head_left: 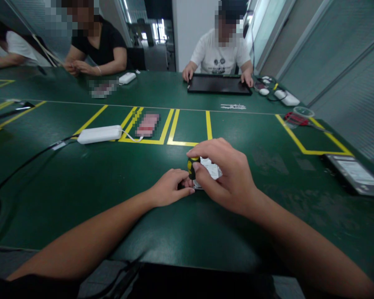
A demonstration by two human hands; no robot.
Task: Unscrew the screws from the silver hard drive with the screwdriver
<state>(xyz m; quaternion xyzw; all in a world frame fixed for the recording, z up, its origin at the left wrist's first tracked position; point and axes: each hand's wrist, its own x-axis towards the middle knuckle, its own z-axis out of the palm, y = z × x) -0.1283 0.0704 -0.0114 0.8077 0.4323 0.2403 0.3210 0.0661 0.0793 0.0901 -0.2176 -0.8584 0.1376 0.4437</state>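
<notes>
My right hand is closed round the stubby black-and-yellow handle of a screwdriver. The screwdriver stands upright, its shaft pointing down at the near left corner of a hard drive. That drive is silver with a white label and lies flat on the green table; my right hand covers much of it. At its left edge, my left hand has thumb and fingers closed on the drive's side. Whether the screwdriver's tip sits in a screw cannot be made out.
At the right lies another labelled drive-like unit, below a clear round container and a red item. A white power strip with a black cable is at the left. Across the table, a person holds a black panel; other people sit left.
</notes>
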